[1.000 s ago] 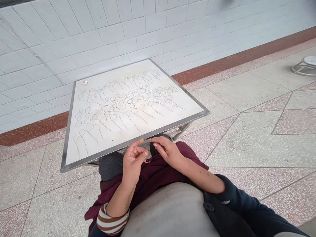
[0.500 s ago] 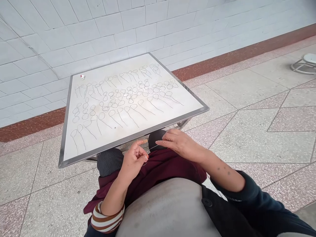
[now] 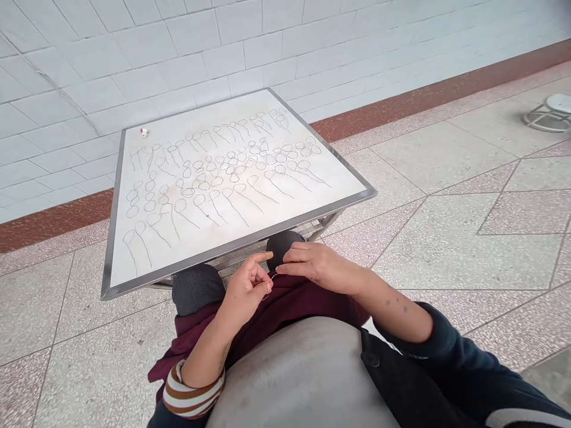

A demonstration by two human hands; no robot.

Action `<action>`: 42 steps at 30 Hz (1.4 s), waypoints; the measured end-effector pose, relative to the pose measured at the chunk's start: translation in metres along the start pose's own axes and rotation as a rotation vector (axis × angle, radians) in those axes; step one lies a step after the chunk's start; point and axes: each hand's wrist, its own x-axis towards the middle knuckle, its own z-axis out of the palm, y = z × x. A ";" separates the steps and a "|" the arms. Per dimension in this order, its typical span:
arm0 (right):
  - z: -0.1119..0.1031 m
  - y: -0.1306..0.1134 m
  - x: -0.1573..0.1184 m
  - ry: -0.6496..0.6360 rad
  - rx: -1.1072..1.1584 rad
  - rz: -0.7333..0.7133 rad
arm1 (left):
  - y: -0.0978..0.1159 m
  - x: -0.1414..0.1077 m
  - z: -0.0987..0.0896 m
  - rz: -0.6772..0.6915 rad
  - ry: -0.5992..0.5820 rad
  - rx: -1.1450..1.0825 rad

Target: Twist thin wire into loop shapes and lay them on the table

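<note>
My left hand (image 3: pixel 247 285) is over my lap, thumb and index finger pinched on a thin wire (image 3: pixel 273 276). A small bend of the wire shows below the fingertips. My right hand (image 3: pixel 319 266) is just to the right, its fingers together at the wire's other end, palm down. Its thumb is hidden. On the white table (image 3: pixel 200 119) in front of me lie many thin wire pieces in rows. Some are a loop with a long tail, like this wire loop (image 3: pixel 180 205); others are small joined loops (image 3: pixel 232 172) in the middle.
At the table's far left corner sits a small white-and-red object (image 3: pixel 144 133). A metal rim (image 3: pixel 250 239) edges the table, close above my knees. Behind it stands a white tiled wall (image 3: pixel 187 65). A round white stool (image 3: pixel 558 104) stands at the far right on the tiled floor.
My right hand has come slightly left, closer to my left hand, so the stretch of wire between them is shorter. The view has shifted slightly.
</note>
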 end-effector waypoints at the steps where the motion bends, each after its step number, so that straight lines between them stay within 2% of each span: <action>1: -0.001 -0.001 0.001 -0.005 0.002 0.007 | 0.001 0.000 0.000 -0.004 0.003 0.003; 6: 0.001 -0.009 0.006 0.042 0.049 0.006 | 0.003 -0.001 0.000 -0.013 0.010 -0.032; 10: -0.001 -0.012 0.009 -0.036 0.072 -0.008 | 0.003 -0.003 0.001 -0.014 -0.012 -0.006; 20: -0.001 -0.004 0.004 -0.064 0.075 -0.103 | 0.001 -0.004 0.003 0.034 -0.059 0.222; 25: -0.001 -0.003 0.001 -0.053 0.011 -0.104 | -0.005 -0.003 0.003 0.057 -0.011 0.263; 31: 0.000 -0.011 0.009 -0.099 -0.029 -0.084 | -0.006 -0.002 0.003 0.074 0.021 0.362; 35: 0.011 -0.012 0.013 -0.015 0.001 0.004 | 0.002 0.001 -0.005 0.055 0.064 0.262; 39: 0.026 -0.009 0.012 0.205 0.058 0.170 | 0.008 0.002 -0.021 0.112 0.277 0.005; 42: 0.034 -0.013 0.012 0.367 0.096 0.266 | 0.005 0.002 -0.025 0.131 0.399 -0.217</action>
